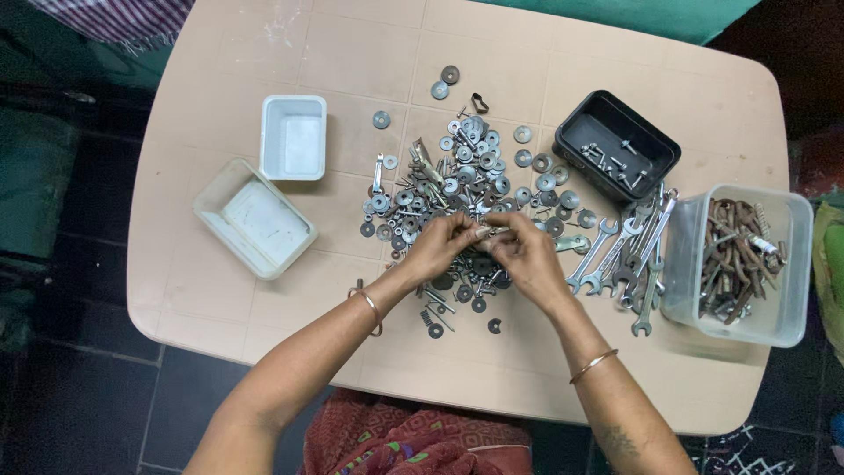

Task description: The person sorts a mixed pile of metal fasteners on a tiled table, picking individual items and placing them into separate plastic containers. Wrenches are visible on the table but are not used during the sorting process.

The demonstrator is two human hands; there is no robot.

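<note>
Small metal bolt [489,231] was pinched between left hand [441,246] and right hand [526,255], both closed on it, above the pile of steel washers and screws [457,176]. Spanners [620,251] just right; black tray [617,145], clear tub of rusty parts [737,259], white tubs [293,136]. Beige tiled-pattern bench [264,44], dark floor.

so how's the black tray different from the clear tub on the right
The black tray is opaque, shallow and sits turned at an angle; the clear tub is see-through, taller and sits squarer at the table's right edge. The black tray holds only a few small bolts or screws, with much of its floor bare; the clear tub is piled with rusty brown metal pieces. Both are open-topped rectangular containers beside the spanners.
</note>
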